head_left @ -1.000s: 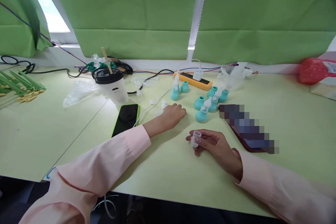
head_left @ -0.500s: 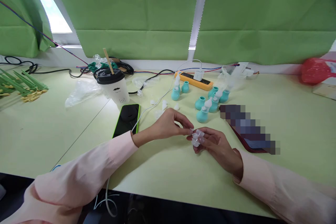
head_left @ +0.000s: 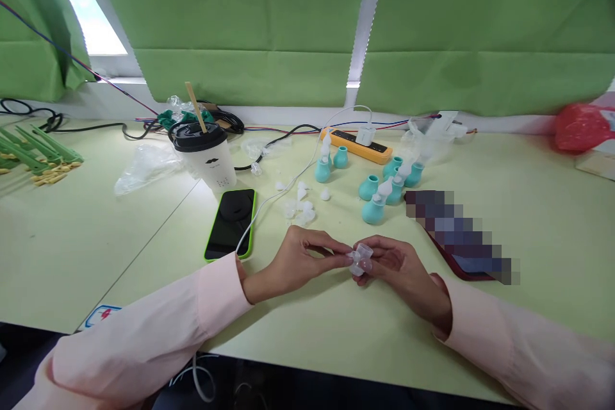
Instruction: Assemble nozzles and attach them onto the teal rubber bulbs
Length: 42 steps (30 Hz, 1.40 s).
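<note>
Between finger and thumb my right hand (head_left: 396, 269) holds a clear plastic piece (head_left: 360, 259) with rounded lobes. My left hand (head_left: 307, 256) pinches at the left side of the same piece, its fingertips touching it. Whether a separate small part is between those fingertips is too small to tell. Beyond my hands lie several small white and clear pieces (head_left: 305, 210). Several teal bulbs (head_left: 372, 211) stand behind my right hand, and some carry translucent pointed tips (head_left: 385, 189).
A phone with a green edge (head_left: 231, 221) lies left, under a white cable. Behind it stands a lidded paper cup (head_left: 211, 163) with a straw. An orange power strip (head_left: 358, 145) is at the back. A dark red phone (head_left: 456, 237) lies right; green sticks (head_left: 38, 147) lie far left.
My left hand has moved down and slightly left, so more of the small clear pieces behind it show. The view has shifted slightly. Both hands stay at the clear plastic piece.
</note>
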Each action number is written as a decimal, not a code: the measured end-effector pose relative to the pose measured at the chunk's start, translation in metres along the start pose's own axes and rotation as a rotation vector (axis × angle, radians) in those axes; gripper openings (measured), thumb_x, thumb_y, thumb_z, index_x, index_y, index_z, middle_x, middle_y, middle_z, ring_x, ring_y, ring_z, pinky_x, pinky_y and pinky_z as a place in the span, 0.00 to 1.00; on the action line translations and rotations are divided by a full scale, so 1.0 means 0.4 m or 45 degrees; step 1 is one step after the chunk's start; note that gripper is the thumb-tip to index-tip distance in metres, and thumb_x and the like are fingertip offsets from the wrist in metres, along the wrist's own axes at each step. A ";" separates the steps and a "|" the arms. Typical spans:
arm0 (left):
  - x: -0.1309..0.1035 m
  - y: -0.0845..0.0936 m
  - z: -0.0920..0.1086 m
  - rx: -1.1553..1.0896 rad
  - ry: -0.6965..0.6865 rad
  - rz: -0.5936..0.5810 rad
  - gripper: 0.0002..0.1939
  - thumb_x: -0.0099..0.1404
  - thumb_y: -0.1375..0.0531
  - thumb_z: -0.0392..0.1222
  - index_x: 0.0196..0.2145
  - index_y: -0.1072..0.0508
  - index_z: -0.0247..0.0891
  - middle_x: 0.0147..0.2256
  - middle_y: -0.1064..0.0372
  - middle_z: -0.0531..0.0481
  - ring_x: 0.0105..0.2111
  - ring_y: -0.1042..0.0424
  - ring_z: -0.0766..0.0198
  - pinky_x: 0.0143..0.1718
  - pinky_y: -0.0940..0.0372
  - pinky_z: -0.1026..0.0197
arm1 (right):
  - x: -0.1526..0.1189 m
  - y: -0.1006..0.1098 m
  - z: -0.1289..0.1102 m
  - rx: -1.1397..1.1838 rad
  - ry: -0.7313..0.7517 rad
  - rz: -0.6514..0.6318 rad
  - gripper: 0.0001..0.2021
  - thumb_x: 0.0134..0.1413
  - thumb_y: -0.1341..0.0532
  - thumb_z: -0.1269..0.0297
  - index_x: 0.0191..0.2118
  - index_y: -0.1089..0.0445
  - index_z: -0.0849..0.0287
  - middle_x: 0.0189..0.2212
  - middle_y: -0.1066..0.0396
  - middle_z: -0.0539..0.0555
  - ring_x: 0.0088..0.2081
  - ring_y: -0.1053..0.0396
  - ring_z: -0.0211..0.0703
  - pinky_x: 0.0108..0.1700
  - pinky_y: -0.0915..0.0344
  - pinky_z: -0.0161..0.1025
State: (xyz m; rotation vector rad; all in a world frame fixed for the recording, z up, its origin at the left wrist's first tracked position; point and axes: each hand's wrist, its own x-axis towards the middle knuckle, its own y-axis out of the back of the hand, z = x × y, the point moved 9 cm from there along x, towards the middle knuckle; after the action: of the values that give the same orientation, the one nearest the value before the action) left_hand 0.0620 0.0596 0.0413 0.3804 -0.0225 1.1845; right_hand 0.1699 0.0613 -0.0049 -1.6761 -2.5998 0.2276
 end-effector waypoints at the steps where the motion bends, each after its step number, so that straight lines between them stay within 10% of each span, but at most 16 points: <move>1: -0.002 -0.002 0.006 0.005 -0.033 -0.006 0.09 0.53 0.40 0.40 0.31 0.25 0.34 0.29 0.27 0.46 0.29 0.30 0.64 0.30 0.34 0.63 | 0.000 0.003 -0.003 -0.002 0.012 0.019 0.11 0.41 0.36 0.64 0.32 0.34 0.62 0.24 0.30 0.52 0.23 0.32 0.37 0.27 0.32 0.37; 21: -0.010 -0.014 -0.039 -0.312 0.139 0.075 0.08 0.52 0.39 0.41 0.27 0.27 0.32 0.26 0.33 0.48 0.26 0.33 0.68 0.22 0.34 0.67 | -0.001 -0.018 0.017 0.000 -0.112 -0.099 0.14 0.43 0.38 0.60 0.35 0.36 0.63 0.20 0.30 0.52 0.22 0.31 0.39 0.25 0.33 0.37; 34: -0.099 -0.066 0.137 1.267 -1.114 0.142 0.07 0.58 0.47 0.33 0.35 0.33 0.30 0.28 0.33 0.43 0.28 0.33 0.62 0.24 0.34 0.61 | -0.002 -0.033 0.023 -0.001 -0.165 -0.170 0.15 0.46 0.41 0.57 0.34 0.35 0.65 0.16 0.32 0.50 0.18 0.32 0.38 0.24 0.37 0.36; 42: -0.139 -0.124 0.127 1.610 -1.383 0.030 0.05 0.55 0.46 0.30 0.26 0.32 0.27 0.29 0.32 0.39 0.30 0.32 0.57 0.30 0.34 0.57 | -0.004 -0.038 0.020 0.020 -0.174 -0.177 0.13 0.46 0.41 0.58 0.33 0.33 0.64 0.16 0.31 0.50 0.19 0.32 0.38 0.24 0.37 0.34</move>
State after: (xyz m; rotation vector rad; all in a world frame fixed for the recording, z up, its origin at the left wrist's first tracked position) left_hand 0.0945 -0.0214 0.0631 2.1000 -0.2226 0.7502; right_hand 0.1561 0.0527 -0.0104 -1.5172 -2.7905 0.3675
